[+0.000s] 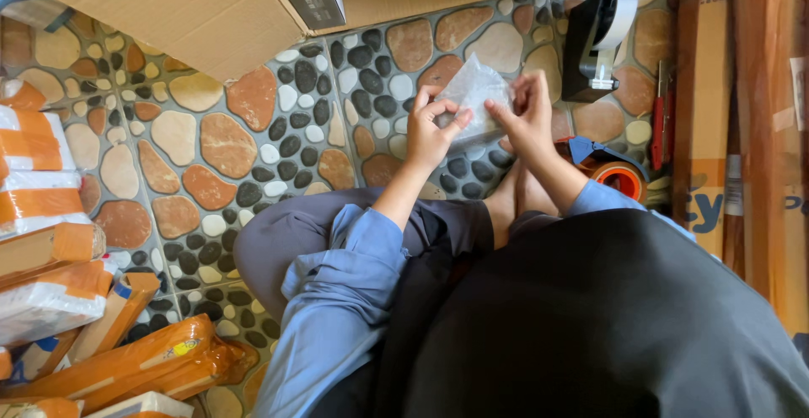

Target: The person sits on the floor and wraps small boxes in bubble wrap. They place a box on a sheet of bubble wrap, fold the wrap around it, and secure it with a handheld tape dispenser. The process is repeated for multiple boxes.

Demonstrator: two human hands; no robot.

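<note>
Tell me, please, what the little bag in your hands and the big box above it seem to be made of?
The bag looks like thin clear plastic film: see-through, glossy and crinkled between the left hand and right hand. The box looks like plain brown cardboard, matte, with folded flaps.

The single head view looks steeply down, close over the seated person's lap, facing the pebble floor with a carton at the far edge.

Plastic bag between both hands, above floor; tape dispenser just right; cardboard box behind; wrapped parcels far left.
</note>
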